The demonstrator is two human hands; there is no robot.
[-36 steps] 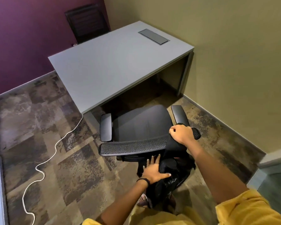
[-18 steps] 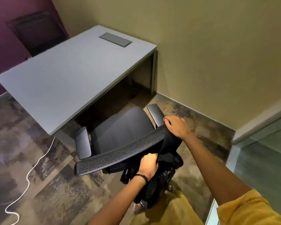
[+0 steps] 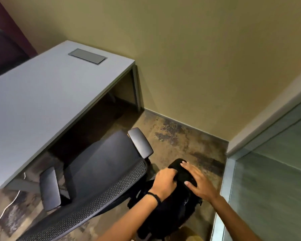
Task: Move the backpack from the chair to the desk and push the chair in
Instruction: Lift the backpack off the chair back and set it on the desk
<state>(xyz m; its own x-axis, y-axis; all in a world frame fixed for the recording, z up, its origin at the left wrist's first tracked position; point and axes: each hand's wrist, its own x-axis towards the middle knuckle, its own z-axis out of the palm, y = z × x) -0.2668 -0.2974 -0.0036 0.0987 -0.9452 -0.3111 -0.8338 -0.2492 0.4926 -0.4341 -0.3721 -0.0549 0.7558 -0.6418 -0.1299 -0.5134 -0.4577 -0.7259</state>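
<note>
Bag [image 3: 170, 211] now lifted clear of the chair [image 3: 101, 167] back, left hand [image 3: 163, 183] clenching its top, right hand [image 3: 198, 183] spread flat; desk [image 3: 42, 101] at ten o'clock next.

Small office room, likely a single-desk cubicle. Evidence: plain pale grey rectangular desk [image 3: 42, 105] with a flush grey metal cable-access flap [image 3: 87, 56] set in its top; black mesh-backed swivel chair with padded armrests [image 3: 101, 173] partly under it; mottled brown-grey carpet tiles [image 3: 186, 136]; bare olive-tan painted wall [image 3: 181, 58]; frosted glass partition in a metal frame [image 3: 271, 188] at right; white cable [image 3: 5, 211] trailing across the floor.
</note>
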